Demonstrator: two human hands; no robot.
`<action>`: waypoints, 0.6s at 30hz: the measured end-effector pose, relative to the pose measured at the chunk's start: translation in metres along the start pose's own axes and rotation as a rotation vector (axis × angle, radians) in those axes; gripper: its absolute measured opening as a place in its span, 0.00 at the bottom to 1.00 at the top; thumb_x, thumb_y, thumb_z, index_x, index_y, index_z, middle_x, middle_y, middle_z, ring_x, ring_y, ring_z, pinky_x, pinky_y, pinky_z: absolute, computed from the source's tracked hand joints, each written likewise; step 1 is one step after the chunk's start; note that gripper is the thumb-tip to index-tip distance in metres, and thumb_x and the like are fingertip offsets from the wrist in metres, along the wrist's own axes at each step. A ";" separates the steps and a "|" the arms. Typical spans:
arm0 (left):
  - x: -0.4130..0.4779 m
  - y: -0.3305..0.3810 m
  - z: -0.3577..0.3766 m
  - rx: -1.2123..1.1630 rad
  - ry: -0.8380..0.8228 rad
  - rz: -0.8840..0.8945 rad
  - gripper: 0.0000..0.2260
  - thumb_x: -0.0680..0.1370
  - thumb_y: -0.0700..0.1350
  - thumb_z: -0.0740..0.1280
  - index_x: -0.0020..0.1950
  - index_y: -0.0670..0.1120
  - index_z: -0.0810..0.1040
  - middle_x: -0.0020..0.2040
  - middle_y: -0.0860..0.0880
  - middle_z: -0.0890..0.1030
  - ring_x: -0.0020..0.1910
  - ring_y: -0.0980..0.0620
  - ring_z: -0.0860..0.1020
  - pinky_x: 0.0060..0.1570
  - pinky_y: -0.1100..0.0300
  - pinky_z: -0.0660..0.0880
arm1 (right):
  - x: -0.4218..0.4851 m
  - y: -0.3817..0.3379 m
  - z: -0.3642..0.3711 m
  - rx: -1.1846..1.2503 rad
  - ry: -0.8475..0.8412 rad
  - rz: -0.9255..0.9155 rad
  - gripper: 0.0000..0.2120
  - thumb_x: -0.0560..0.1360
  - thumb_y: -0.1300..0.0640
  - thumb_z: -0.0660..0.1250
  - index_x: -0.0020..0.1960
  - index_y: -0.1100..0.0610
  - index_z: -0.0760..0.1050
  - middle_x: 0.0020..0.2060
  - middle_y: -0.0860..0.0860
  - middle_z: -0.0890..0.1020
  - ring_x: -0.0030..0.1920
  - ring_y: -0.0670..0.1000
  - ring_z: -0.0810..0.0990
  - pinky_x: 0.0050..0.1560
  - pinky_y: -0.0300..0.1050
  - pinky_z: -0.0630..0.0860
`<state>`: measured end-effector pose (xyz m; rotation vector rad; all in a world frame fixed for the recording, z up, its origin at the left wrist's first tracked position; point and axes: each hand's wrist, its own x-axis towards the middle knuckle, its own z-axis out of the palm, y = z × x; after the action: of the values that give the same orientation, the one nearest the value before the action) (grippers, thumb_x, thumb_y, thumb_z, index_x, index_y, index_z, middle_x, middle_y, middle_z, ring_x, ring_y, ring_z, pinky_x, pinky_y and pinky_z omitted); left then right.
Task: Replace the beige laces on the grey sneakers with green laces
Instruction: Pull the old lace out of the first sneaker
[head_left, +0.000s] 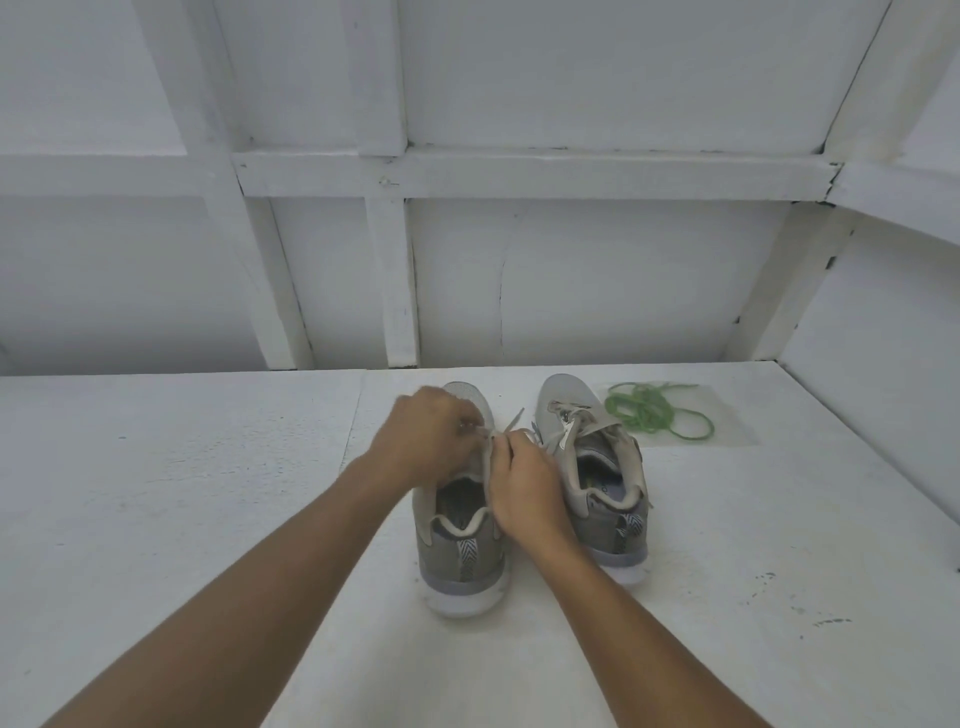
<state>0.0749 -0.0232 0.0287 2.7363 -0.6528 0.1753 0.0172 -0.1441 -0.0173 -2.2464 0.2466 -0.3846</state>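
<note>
Two grey sneakers stand side by side on the white table, heels toward me. Over the left sneaker (460, 551) both my hands work at its beige lace (511, 422). My left hand (431, 436) covers the tongue area, fingers curled and pinching the lace. My right hand (524, 488) pinches the same lace from the right side. A loose lace end sticks up between the shoes. The right sneaker (592, 467) keeps its beige lace (566, 431) tied. A tangle of green laces (649, 410) lies to the right of it.
The white table (208, 493) runs back to a white panelled wall (571, 280). The green laces rest on a clear plastic sheet (727, 431) at the back right. A side wall closes in on the right.
</note>
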 end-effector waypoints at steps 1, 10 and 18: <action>-0.002 0.003 0.005 -0.014 -0.001 0.012 0.12 0.77 0.50 0.66 0.58 0.51 0.82 0.54 0.49 0.83 0.55 0.48 0.78 0.57 0.53 0.73 | 0.000 0.000 0.000 0.002 0.003 -0.004 0.15 0.83 0.54 0.53 0.46 0.61 0.73 0.46 0.59 0.79 0.43 0.55 0.72 0.38 0.40 0.57; 0.006 -0.024 -0.018 -0.081 0.275 -0.193 0.08 0.76 0.44 0.66 0.49 0.48 0.84 0.46 0.46 0.85 0.47 0.43 0.81 0.49 0.49 0.78 | -0.001 0.000 0.000 -0.014 0.000 -0.015 0.15 0.83 0.52 0.52 0.45 0.58 0.72 0.41 0.54 0.77 0.41 0.52 0.70 0.38 0.41 0.57; 0.004 -0.017 -0.015 -0.091 0.045 -0.106 0.20 0.76 0.47 0.68 0.67 0.50 0.74 0.66 0.48 0.75 0.65 0.46 0.72 0.65 0.51 0.69 | 0.000 0.002 0.002 -0.021 0.019 -0.010 0.17 0.83 0.53 0.52 0.48 0.62 0.74 0.45 0.59 0.80 0.45 0.57 0.74 0.40 0.42 0.58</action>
<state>0.0858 -0.0059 0.0389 2.6633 -0.4902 0.1771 0.0183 -0.1439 -0.0201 -2.2663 0.2505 -0.4102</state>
